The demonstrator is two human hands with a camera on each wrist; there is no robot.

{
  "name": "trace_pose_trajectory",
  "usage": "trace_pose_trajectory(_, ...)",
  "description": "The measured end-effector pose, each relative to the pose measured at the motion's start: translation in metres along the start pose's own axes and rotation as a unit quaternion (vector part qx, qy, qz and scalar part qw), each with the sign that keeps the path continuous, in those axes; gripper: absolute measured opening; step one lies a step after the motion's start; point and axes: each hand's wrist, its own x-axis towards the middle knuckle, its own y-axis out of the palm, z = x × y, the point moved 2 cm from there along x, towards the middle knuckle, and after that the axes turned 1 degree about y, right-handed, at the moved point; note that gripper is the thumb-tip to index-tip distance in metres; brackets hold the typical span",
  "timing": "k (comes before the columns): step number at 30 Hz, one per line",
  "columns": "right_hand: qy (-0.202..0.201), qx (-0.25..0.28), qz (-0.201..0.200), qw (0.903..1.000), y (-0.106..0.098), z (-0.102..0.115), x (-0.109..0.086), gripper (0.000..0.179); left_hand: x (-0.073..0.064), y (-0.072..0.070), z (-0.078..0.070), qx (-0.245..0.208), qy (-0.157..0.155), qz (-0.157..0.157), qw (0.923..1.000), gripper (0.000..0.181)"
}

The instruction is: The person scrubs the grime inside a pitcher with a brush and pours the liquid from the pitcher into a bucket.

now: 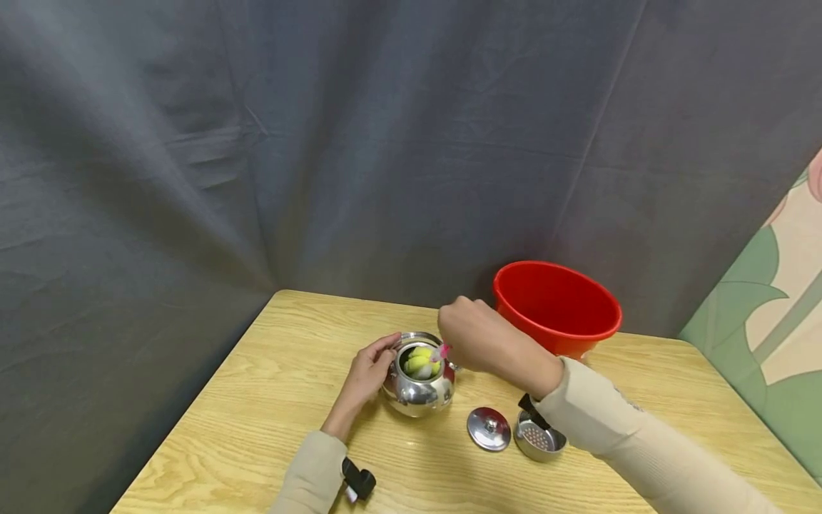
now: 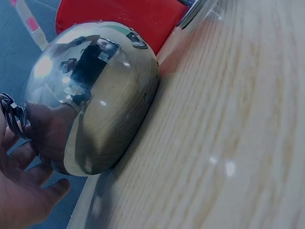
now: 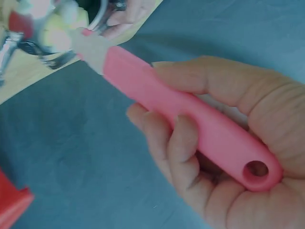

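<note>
A round shiny steel teapot (image 1: 417,397) stands upright on the table with its top uncovered. My left hand (image 1: 367,371) holds the teapot at its left side, by the handle and rim. In the right wrist view my right hand (image 3: 205,129) grips the pink handle (image 3: 178,107) of a cleaning brush, fingers curled beneath and thumb along the top. The brush's yellow and white head (image 1: 422,362) sits inside the teapot's mouth. From the head view, my right hand is above the teapot's right edge, and most of the brush handle is hidden.
The teapot's round lid (image 1: 489,430) lies knob up on the wooden table (image 1: 257,407). Beside it a steel strainer basket (image 1: 541,440) stands partly under my right sleeve. A red plastic basin (image 1: 516,312) is at the back right, against a grey curtain (image 1: 398,157).
</note>
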Motion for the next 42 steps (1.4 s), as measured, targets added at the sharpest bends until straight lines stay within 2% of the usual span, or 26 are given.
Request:
trace_pose_trajectory(3, 0.001, 0.046, -0.016, 0.9988, 0.005, -0.014, -0.01, 0.038, -0.003, 0.0, -0.007, -0.006, -0.002, 0.001, 1.0, 0.04)
trace_pose_trajectory(8, -0.007, 0.089, -0.047, 0.9949, 0.012, -0.032, -0.022, 0.016, -0.013, -0.003, -0.033, -0.011, -0.007, 0.014, 0.9998, 0.04)
trace_pose_trajectory(11, -0.014, 0.106, -0.062, 0.9923, 0.015, -0.041, -0.028, 0.012, -0.015, -0.003, -0.04, -0.007, -0.006, 0.019, 0.9998, 0.04)
trace_pose_trajectory(19, -0.026, 0.164, -0.077, 0.9831, 0.02, -0.057, -0.037, 0.007, -0.014, -0.001, -0.04, -0.004, -0.005, 0.023, 0.9997, 0.04)
trace_pose_trajectory(28, -0.029, 0.181, -0.094, 0.9786, 0.027, -0.066, -0.042, 0.009, -0.015, 0.0, -0.042, -0.007, 0.004, 0.026, 0.9996, 0.04)
trace_pose_trajectory(36, 0.005, 0.202, -0.073, 0.9767, 0.031, -0.08, -0.045, 0.01, -0.016, 0.001, -0.043, -0.006, 0.0, 0.029, 0.9996, 0.04)
trace_pose_trajectory(42, 0.017, 0.241, -0.038, 0.9696, 0.029, -0.087, -0.039, 0.012, -0.016, -0.001, -0.044, -0.006, 0.0, 0.023, 0.9997, 0.04)
